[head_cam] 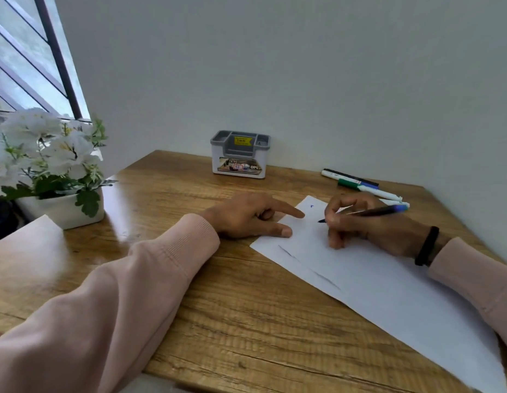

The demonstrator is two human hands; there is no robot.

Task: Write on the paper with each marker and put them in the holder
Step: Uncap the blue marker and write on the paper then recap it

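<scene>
Pinching a dark-barrelled marker with a blue cap on its back end (371, 212) between thumb and curled fingers, my right hand (357, 222) rests on the white sheet of paper (388, 285), the tip touching the sheet near its far corner. A small blue mark (312, 206) sits close to that corner, and a faint grey streak (309, 266) runs along the paper's left edge.

My left hand (252, 217) grips nothing: it lies mostly open, forefinger and thumb stretched out onto the paper's left edge, pressing it flat against the wooden desk (218, 307); the other fingers are loosely curled.

At the desk's far edge, against the wall, stands the small white and grey plastic holder (239, 154). A yellow sticker inside it is too blurred to read; the label on its front shows letters that look like "OPE", the rest unclear.

Near the desk's far right corner, beyond my right hand, lie a white marker with a black cap (348, 176) and a white marker with a green cap (368, 189), side by side; their printing is too small to read.

A white pot of white flowers (51, 165) stands at the desk's left edge.
</scene>
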